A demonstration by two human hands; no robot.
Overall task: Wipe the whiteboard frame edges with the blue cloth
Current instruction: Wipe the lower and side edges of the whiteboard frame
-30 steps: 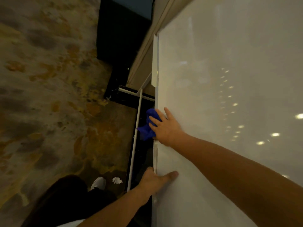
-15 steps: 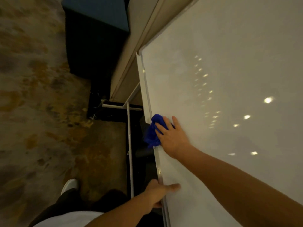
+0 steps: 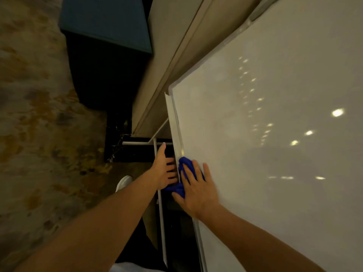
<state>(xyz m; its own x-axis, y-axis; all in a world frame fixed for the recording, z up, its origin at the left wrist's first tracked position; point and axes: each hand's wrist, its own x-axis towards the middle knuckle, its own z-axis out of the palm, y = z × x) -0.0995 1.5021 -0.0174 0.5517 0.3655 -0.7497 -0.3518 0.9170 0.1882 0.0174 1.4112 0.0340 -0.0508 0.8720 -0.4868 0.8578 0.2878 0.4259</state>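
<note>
Whiteboard frame partly hidden under blue cloth, right hand.

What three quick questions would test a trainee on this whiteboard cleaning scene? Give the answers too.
1. True or false: the blue cloth is clear of the whiteboard frame.
2. How does the right hand meet the cloth? A: flat fingers pressing it on the frame; B: a fist; C: not touching.
3. Fill in: the left hand points its fingers toward the frame; the shoe by that arm is ____.
Key: 1 false; 2 A; 3 white.
</note>
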